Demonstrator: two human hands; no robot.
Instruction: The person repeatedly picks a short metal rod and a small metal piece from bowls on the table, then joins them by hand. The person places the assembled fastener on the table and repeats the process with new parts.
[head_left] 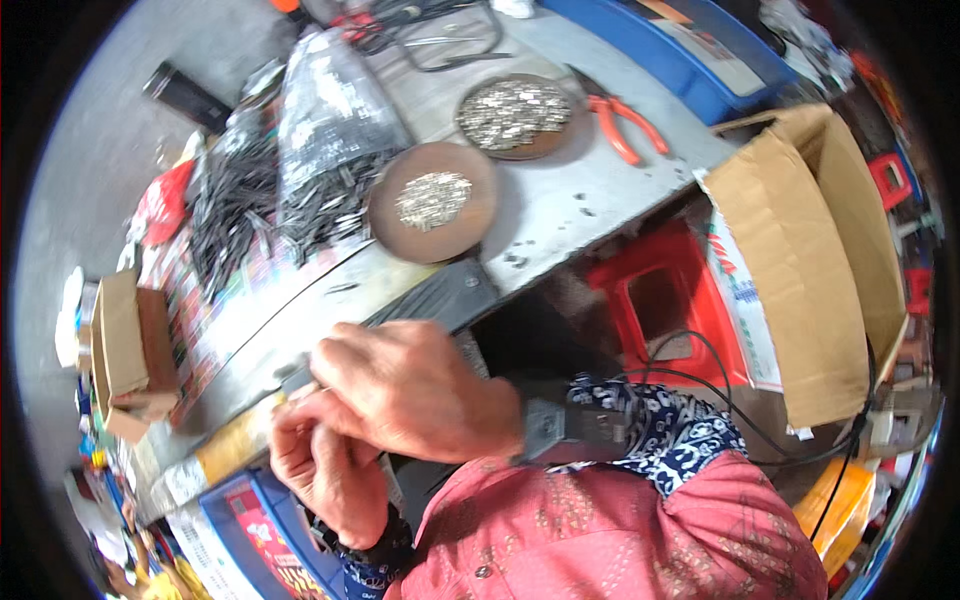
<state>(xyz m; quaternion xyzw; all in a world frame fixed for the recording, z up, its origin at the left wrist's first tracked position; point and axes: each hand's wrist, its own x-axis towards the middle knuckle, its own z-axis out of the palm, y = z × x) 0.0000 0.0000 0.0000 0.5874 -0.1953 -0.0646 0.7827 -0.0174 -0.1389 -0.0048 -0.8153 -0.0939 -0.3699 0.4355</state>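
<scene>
My right hand [410,390] is closed, fingertips pinched together, close above the near edge of the table. Under it my left hand [335,475] is closed too, its fingers bent up against the right ones. What they hold between them is hidden and blurred; a small dark grey piece [297,379] shows just beyond the fingertips. Past my hands lies a dark flat block [445,297] at the table edge. Behind that stands a round brown dish [390,205] with small silvery metal pieces [433,200] in it.
A second dish [570,140] heaped with metal bits stands farther back, beside red-handled pliers [625,125]. A clear bag [335,110] and loose black strips [230,215] lie left. Right are a cardboard box [790,270], a red stool [725,300] and a dark cable [720,385].
</scene>
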